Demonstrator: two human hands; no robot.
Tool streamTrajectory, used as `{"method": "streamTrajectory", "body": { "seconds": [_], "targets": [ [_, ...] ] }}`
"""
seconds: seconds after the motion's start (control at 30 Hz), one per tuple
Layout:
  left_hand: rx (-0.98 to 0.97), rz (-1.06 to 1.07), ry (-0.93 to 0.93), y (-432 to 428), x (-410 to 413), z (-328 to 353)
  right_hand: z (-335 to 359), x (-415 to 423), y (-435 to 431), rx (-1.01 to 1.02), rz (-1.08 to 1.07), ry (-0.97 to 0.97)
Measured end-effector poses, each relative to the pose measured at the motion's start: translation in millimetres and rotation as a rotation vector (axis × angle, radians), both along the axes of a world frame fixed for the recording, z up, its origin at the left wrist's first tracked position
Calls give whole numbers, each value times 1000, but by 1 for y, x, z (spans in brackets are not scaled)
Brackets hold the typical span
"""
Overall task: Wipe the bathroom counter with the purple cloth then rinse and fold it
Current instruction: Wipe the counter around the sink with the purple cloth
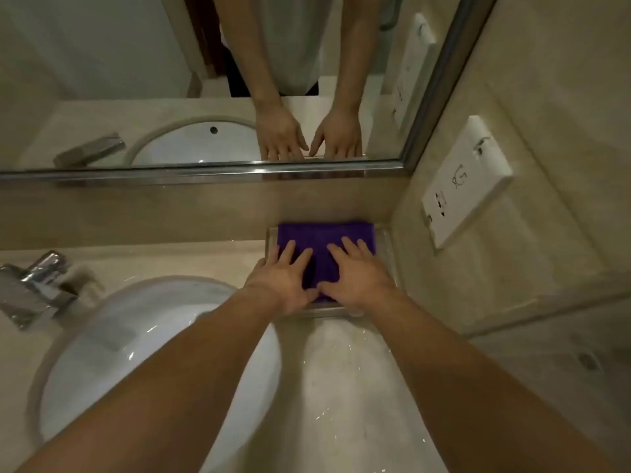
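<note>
The purple cloth lies folded flat in a clear tray at the back right corner of the beige counter. My left hand rests palm down on the cloth's left half, fingers spread. My right hand presses flat on its right half, fingers apart. Neither hand grips the cloth; both lie on top of it. The near edge of the cloth is hidden under my palms.
A white oval sink fills the counter's left, with a chrome faucet at its far left. A framed mirror runs along the back wall. A white socket plate sits on the right wall. Water droplets glint on the counter.
</note>
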State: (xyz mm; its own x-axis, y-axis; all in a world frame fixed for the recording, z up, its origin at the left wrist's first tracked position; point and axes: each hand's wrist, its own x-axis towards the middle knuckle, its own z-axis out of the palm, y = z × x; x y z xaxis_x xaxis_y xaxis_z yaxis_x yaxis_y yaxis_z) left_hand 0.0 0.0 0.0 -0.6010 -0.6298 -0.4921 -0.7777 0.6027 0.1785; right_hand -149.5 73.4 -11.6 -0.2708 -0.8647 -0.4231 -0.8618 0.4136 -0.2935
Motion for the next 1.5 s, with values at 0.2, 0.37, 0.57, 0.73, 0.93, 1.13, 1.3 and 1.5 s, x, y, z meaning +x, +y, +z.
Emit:
{"method": "streamTrajectory", "body": {
  "seconds": [0.2, 0.37, 0.57, 0.73, 0.93, 1.13, 1.3, 1.5],
  "targets": [
    [-15, -149, -141, 2, -1, -27, -30, -3, 2, 50, 143, 13],
    [-77, -106, -95, 10, -5, -33, -38, -3, 6, -30, 140, 54],
    [-97, -108, -118, 20, -4, -31, -39, -3, 16, -44, 188, 70],
    [-124, -100, -125, 33, 2, -33, -36, -7, 23, 30, 294, 146],
    [-203, -87, -62, 50, 13, -41, -45, 6, 46, -62, 262, 209],
    [-251, -124, -41, 64, 24, -48, -43, 10, 62, -35, 281, 207],
    [-246, -126, -32, 76, 29, -46, -41, 15, 72, -51, 289, 201],
    [-215, -130, 38, 89, 40, -39, -31, 28, 88, -115, 191, 133]
  ]
}}
